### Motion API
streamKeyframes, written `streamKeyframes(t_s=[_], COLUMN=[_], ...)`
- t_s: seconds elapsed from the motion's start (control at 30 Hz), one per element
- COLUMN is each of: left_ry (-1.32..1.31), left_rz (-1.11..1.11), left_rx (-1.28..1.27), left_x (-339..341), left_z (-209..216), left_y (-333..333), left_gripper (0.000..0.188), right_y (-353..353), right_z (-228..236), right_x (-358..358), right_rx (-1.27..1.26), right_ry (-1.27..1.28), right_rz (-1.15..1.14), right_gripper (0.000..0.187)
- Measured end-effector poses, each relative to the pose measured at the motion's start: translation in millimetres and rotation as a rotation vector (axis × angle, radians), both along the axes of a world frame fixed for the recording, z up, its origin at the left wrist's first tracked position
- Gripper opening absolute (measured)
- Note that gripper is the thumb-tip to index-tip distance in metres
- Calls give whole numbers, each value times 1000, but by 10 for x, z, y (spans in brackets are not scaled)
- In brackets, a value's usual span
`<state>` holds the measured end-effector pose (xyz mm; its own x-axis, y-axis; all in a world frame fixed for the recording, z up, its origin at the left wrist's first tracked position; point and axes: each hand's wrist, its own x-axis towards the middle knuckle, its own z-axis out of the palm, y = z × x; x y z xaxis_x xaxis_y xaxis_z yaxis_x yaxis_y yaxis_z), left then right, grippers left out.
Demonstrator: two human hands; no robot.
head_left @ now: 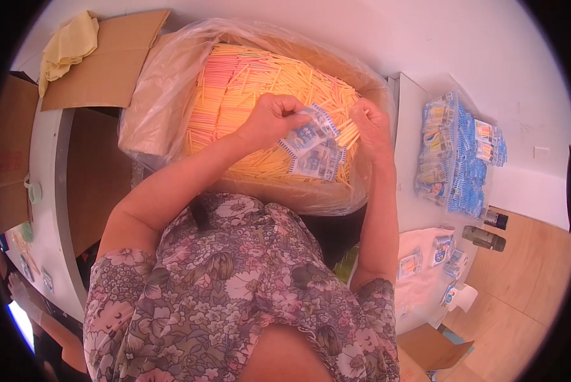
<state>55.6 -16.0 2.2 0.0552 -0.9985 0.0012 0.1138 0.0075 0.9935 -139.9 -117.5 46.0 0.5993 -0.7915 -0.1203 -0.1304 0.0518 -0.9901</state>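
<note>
My left hand [271, 122] is closed, thumb and fingers pinching a small blue-and-white printed packet [309, 132] by its upper left side. Pinched in my right hand [371, 130] are several thin yellow sticks [348, 134], their lower ends beside the packet's right edge. A second packet [318, 160] of the same kind lies just below, partly covered by the first. Under both hands stands a large carton lined with clear plastic [285, 190], filled with loose thin sticks [260, 76], mostly yellow with pink ones at the upper left.
To the right, a clear bin [454, 159] full of similar packets stands on a white table [407, 146]. A pink cloth [419, 270] with packets lies nearer. Cardboard [110, 60] and a yellow cloth [72, 44] are at the far left. Another person's arm [59, 334] shows at lower left.
</note>
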Motion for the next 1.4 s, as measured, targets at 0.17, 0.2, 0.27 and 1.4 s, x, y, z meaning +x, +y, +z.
streamKeyframes(t_s=[0.17,0.2,0.27,1.4], left_ry=[87,106,124,158], left_rz=[2,-22,-48,-197], left_rx=[18,17,19,55], left_x=[-23,-26,-19,-29], left_z=[16,4,-7,42], left_y=[9,14,23,-4], left_gripper=[3,4,4,14], right_y=[37,53,102,275], right_z=[-103,-103,-68,274], right_x=[34,63,137,-158], right_rx=[-213,-211,-198,-28], right_ry=[194,196,150,-106], right_rz=[63,62,41,-282], right_gripper=[24,24,22,13])
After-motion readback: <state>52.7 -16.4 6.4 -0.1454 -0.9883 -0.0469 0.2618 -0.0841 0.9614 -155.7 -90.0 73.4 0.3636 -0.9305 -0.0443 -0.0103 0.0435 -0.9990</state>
